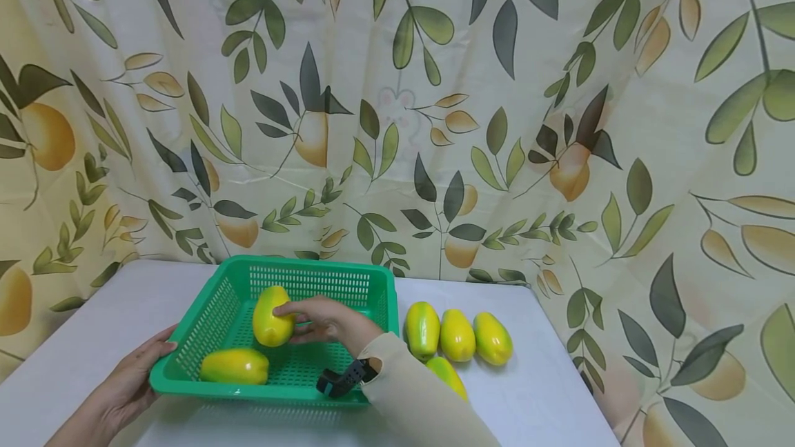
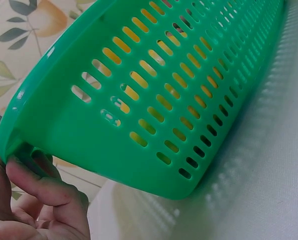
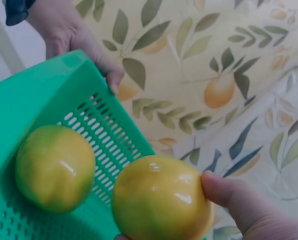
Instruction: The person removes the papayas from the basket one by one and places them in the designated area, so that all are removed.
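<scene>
A green slotted plastic basket [image 1: 292, 392] stands on the white table, its near left corner gripped by my left hand [image 1: 133, 374]. In the left wrist view, the fingers [image 2: 54, 192] curl under the basket's rim, with the thumb over it. My right hand [image 1: 326, 319] holds a yellow-green papaya [image 1: 273, 316] over the inside of the basket, the thumb on one side as the right wrist view shows. A second papaya [image 1: 234, 367] lies inside, along the near left wall. It also shows in the right wrist view, left of the held papaya [image 3: 161, 200].
Right of the basket, several more papayas [image 1: 457, 335] lie on the white tablecloth [image 1: 546, 392]; one [image 1: 447, 376] is partly hidden by the right sleeve. A patterned curtain [image 1: 397, 123] hangs behind the table. A dark wrist strap [image 1: 344, 378] is on the right wrist.
</scene>
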Available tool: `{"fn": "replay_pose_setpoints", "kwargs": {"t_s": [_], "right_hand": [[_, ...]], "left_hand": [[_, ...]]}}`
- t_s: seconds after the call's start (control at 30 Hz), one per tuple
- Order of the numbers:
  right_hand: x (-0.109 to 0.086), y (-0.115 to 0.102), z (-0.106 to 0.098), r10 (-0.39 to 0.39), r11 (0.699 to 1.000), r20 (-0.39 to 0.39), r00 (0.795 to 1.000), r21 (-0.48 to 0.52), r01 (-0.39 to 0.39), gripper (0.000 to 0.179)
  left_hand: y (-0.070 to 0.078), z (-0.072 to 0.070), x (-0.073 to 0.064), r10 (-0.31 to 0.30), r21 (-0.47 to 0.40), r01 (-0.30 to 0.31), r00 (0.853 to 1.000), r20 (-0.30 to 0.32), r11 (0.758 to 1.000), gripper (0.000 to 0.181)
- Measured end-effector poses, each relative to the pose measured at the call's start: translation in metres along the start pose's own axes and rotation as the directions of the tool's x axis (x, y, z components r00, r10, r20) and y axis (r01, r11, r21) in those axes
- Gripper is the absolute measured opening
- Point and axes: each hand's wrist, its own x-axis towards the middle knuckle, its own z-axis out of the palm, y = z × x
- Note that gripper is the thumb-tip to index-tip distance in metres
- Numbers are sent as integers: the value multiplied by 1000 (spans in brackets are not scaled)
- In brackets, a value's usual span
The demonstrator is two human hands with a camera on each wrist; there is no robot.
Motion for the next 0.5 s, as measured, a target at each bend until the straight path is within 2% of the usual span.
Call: {"fn": "replay_pose_setpoints", "kwargs": {"t_s": [0.5], "right_hand": [[-22, -3, -7, -47, 999, -12, 999, -13, 47, 31]], "left_hand": [[1, -1, 0, -15, -10, 15, 1000, 15, 1000, 24]]}}
